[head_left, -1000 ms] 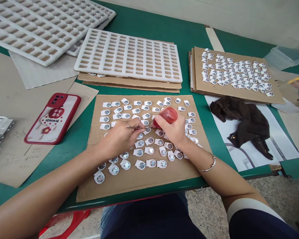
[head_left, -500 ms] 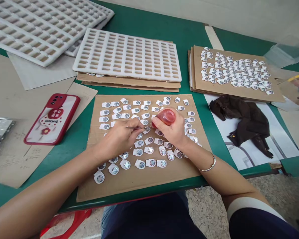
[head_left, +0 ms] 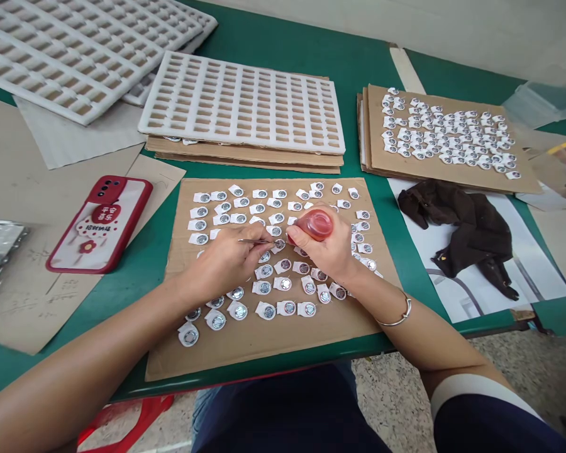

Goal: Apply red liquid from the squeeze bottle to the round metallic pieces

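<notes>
Silver disc [head_left: 279,245] lay among others on brown cardboard [head_left: 283,349]. My left hand [head_left: 231,257] pinched a thin metal tool [head_left: 253,241] beside it; my right hand [head_left: 332,248] was clamped round a red bottle [head_left: 315,224]. Steady tool, gentle squeeze seemed wisest.

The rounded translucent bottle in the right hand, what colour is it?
The bottle is red, clearest in the head view.

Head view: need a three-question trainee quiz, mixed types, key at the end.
1. The left hand pinches: A) a dark cloth; B) a thin metal tool; C) a white tray.

2. True or false: the phone lies to the left of the cardboard sheet under the hands.

3. Fill in the colour: the right hand grips a ____ container.

Key: 1. B; 2. true; 3. red.
</notes>
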Available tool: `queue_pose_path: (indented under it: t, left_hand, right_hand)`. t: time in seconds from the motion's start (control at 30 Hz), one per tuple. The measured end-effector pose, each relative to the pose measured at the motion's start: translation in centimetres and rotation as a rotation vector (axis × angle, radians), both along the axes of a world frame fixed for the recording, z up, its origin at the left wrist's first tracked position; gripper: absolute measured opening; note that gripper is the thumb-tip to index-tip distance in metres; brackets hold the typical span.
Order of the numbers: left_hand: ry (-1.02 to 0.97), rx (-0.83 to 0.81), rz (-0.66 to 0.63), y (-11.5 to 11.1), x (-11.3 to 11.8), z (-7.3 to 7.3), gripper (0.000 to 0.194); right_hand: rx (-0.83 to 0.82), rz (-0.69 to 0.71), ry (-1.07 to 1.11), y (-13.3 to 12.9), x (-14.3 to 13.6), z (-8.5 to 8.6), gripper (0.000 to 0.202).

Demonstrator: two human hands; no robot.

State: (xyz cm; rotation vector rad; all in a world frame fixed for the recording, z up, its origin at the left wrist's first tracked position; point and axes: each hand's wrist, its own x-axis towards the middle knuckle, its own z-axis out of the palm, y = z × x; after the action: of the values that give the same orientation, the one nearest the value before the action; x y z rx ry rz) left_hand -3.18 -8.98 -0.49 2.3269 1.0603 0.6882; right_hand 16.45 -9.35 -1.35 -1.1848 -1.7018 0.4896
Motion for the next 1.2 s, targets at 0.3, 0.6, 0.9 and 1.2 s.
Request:
queue_pose_path:
  t: [0.3,0.6,0.9,1.2]
  left_hand:
    - [0.002,-0.001,0.003,-0.07,0.02,-0.07,0.012]
    - [0.008,-0.003,0.011,0.04,0.15,-0.16,0.015]
    - [0.004,-0.055,0.036,-0.08,0.13,0.02,0.014]
    - [0.011,-0.058,0.044,-0.05,0.14,0.11,0.014]
  right_hand:
    - [-0.031,0.048,-0.007,-0.11,0.10,0.09,0.021]
    - [-0.017,0.069,0.018,-0.14,0.10,0.12,0.021]
    - [-0.009,0.046,0.021,-0.18,0.10,0.01,0.021]
    - [-0.067,0.045,-0.019,-0.30,0.11,0.24,0.020]
